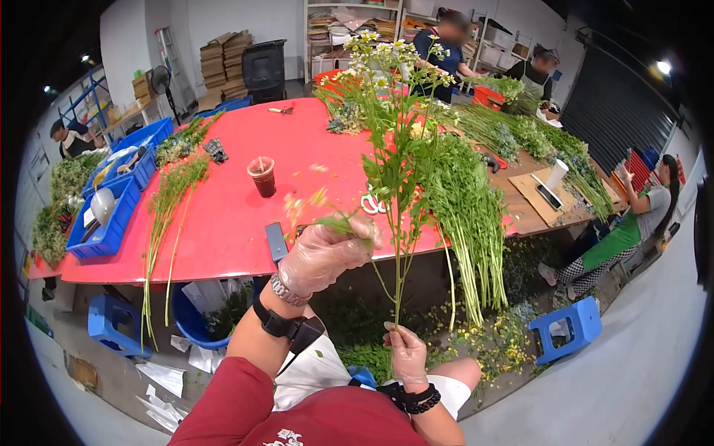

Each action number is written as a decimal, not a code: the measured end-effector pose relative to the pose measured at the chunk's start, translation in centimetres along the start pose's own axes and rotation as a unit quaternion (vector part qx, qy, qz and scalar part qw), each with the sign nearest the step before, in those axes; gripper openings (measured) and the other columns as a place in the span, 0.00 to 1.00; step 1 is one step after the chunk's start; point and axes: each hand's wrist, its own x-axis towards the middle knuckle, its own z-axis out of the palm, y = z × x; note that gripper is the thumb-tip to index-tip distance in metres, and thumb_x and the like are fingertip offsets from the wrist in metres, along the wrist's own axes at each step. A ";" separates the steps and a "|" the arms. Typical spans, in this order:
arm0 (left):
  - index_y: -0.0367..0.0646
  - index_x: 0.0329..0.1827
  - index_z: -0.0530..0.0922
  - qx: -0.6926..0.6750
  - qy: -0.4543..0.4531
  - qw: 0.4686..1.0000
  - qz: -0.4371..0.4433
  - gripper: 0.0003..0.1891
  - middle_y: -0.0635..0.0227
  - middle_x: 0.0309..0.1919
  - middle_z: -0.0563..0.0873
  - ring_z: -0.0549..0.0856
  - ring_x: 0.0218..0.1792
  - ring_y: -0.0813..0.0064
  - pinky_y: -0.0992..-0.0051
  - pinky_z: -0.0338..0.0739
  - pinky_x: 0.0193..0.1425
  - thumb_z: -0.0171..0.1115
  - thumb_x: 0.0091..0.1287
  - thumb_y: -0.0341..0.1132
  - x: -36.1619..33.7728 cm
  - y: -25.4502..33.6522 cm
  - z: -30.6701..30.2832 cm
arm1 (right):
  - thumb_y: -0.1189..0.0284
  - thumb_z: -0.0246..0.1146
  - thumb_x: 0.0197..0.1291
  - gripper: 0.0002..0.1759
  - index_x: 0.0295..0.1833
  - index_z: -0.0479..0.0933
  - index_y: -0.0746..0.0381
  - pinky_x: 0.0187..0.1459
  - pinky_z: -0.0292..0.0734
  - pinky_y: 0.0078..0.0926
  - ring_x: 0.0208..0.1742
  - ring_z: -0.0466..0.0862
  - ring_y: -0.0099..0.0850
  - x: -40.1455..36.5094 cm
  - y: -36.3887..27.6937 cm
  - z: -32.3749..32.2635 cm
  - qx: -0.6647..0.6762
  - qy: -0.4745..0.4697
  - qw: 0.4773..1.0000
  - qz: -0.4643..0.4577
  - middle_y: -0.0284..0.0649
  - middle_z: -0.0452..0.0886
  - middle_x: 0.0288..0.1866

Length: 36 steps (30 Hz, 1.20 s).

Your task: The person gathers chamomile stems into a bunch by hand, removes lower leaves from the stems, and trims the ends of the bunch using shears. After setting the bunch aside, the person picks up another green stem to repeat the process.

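Observation:
My right hand (407, 355), in a clear glove, is closed round the lower stems of a tall flowering stalk (399, 215). The stalk stands upright, with green leaves and small white flowers at its top. Left of the stalk, my left hand (331, 253), also gloved, is raised over the table edge with its fingers closed on some green leaves (338, 223). Its fingertips are slightly blurred and lie close to the stalk; whether they touch it I cannot tell. Behind the stalk, to the right, a thick bunch of green stems (465, 215) hangs over the table edge.
The red table (230, 215) carries an iced drink (262, 177), white-handled scissors (374, 201) and a loose bunch of stems (175, 193). Blue crates (111, 215) stand at left, a blue stool (567, 327) at lower right. Several people are around the tables.

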 end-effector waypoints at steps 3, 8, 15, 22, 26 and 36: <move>0.44 0.59 0.83 0.034 0.016 0.999 -0.028 0.11 0.59 0.48 0.86 0.77 0.36 0.75 0.76 0.73 0.39 0.62 0.77 0.28 -0.1 0.2 -0.1 | 0.73 0.64 0.76 0.13 0.59 0.85 0.68 0.46 0.85 0.24 0.44 0.86 0.23 -0.1 0.1 0.1 -0.002 0.005 1.000 -0.007 0.38 0.88 0.51; 0.39 0.57 0.84 0.156 0.072 0.983 -0.063 0.09 0.57 0.46 0.89 0.79 0.33 0.76 0.76 0.75 0.38 0.62 0.78 0.29 -0.9 0.8 0.8 | 0.76 0.63 0.76 0.12 0.59 0.85 0.68 0.47 0.83 0.22 0.42 0.85 0.22 0.0 -0.7 0.5 0.015 0.010 1.000 0.001 0.36 0.87 0.45; 0.34 0.53 0.88 0.236 0.141 0.957 -0.090 0.10 0.69 0.43 0.90 0.79 0.34 0.86 0.79 0.77 0.41 0.59 0.76 0.24 -0.8 1.2 1.6 | 0.76 0.63 0.76 0.12 0.59 0.85 0.67 0.45 0.82 0.21 0.41 0.84 0.21 0.1 -0.5 0.5 0.002 0.014 1.000 -0.008 0.35 0.86 0.43; 0.32 0.59 0.85 0.327 0.201 0.921 -0.071 0.14 0.61 0.49 0.91 0.82 0.38 0.86 0.80 0.79 0.44 0.60 0.73 0.21 -0.2 3.8 2.2 | 0.73 0.64 0.77 0.12 0.58 0.86 0.66 0.44 0.85 0.23 0.42 0.85 0.22 0.2 0.2 0.0 -0.015 0.010 1.000 -0.020 0.35 0.87 0.46; 0.33 0.64 0.82 0.397 0.226 0.889 0.037 0.17 0.66 0.45 0.91 0.81 0.39 0.86 0.80 0.78 0.45 0.61 0.73 0.23 -0.3 3.9 2.1 | 0.77 0.63 0.76 0.12 0.59 0.86 0.67 0.45 0.82 0.22 0.41 0.85 0.21 0.1 -0.1 0.2 -0.005 0.023 1.000 -0.008 0.36 0.86 0.43; 0.31 0.60 0.83 0.466 0.159 0.840 -0.230 0.15 0.63 0.40 0.91 0.88 0.42 0.77 0.73 0.82 0.48 0.62 0.74 0.29 -0.8 2.0 2.6 | 0.76 0.64 0.76 0.12 0.59 0.86 0.66 0.46 0.82 0.21 0.41 0.85 0.22 0.2 0.0 0.4 0.001 0.024 1.000 -0.009 0.35 0.86 0.44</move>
